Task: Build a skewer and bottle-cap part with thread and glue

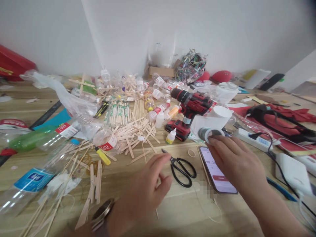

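Note:
My right hand (235, 159) reaches over the phone (219, 176), its fingers closed on the rim of a small whitish-grey roll (204, 134), which looks like a spool or tape. Its thumb is hidden. My left hand (148, 184), wearing a watch (103, 210) at the wrist, hovers over the table with thumb and fingers apart and nothing in them. Just beyond its fingertips lie black-handled scissors (184, 171). Between the scissors and the phone is a small rubber band (191, 153). A thin pale thread curves across the wood below.
A red cordless drill (190, 112) stands behind a small glue bottle (171, 136). Wooden sticks (134, 131) and plastic bottles (106, 140) crowd the left and back. A yellow marker (103, 156) lies at left. On the right are a power strip (254, 137) and white charger (293, 172).

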Demonstrator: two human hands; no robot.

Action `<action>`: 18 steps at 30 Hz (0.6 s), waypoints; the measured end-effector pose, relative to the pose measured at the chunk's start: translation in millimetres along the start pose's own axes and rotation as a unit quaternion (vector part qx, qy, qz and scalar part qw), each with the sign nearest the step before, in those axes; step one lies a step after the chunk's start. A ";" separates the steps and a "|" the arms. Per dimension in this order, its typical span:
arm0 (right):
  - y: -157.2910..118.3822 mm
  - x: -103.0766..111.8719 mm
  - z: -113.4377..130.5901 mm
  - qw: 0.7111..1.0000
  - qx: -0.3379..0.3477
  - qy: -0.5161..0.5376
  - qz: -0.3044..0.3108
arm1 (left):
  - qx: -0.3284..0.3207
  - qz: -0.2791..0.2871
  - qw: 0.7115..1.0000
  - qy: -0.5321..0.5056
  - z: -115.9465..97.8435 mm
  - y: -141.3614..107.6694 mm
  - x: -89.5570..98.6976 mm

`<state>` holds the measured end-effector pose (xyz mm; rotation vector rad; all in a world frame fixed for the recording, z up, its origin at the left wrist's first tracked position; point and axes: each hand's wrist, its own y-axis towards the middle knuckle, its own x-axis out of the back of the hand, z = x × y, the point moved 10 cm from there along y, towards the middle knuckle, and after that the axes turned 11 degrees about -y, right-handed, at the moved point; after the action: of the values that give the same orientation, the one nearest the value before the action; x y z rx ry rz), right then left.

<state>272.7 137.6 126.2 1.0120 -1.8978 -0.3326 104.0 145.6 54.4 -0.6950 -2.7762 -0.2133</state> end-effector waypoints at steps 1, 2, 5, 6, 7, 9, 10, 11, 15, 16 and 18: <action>3.4 13.6 5.5 1.000 0.015 0.000 -0.026 | 0.011 -0.002 0.999 -0.046 -1.1 12.6 -5.2; 6.7 24.4 9.4 0.999 0.022 -0.004 -0.044 | 0.013 0.004 0.996 -0.088 -3.0 25.5 -12.5; 14.2 43.7 15.0 0.997 0.042 -0.005 -0.070 | -0.016 0.055 0.972 -0.227 -11.4 58.4 -40.4; 15.5 46.7 12.2 0.996 0.041 -0.008 -0.074 | -0.016 0.082 0.961 -0.264 -11.7 65.0 -50.3; 16.1 48.5 6.0 0.996 0.030 -0.019 -0.077 | -0.008 0.113 0.955 -0.275 -10.1 68.8 -59.8; 15.3 50.8 -16.9 0.994 -0.025 -0.066 -0.086 | -0.006 0.132 0.955 -0.267 -7.4 71.1 -64.7; 13.6 51.6 -32.7 0.989 -0.068 -0.095 -0.090 | -0.005 0.128 0.957 -0.259 -6.5 70.6 -61.4; 10.8 51.2 -50.3 0.982 -0.118 -0.116 -0.088 | -0.005 0.118 0.960 -0.253 -7.0 69.6 -55.0; -6.4 28.2 -110.8 0.951 -0.289 -0.111 -0.013 | 0.006 0.083 0.958 -0.274 -25.5 58.6 -17.4; -9.2 18.6 -117.2 0.949 -0.301 -0.097 0.008 | 0.008 0.084 0.954 -0.287 -34.0 52.4 -8.3; -12.3 -6.4 -119.2 0.952 -0.291 -0.071 0.060 | 0.004 0.066 0.953 -0.295 -49.0 33.9 12.6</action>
<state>379.2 155.4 178.5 0.4828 -1.8102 -0.8532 120.7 170.7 107.4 -1.0898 -3.2600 0.0474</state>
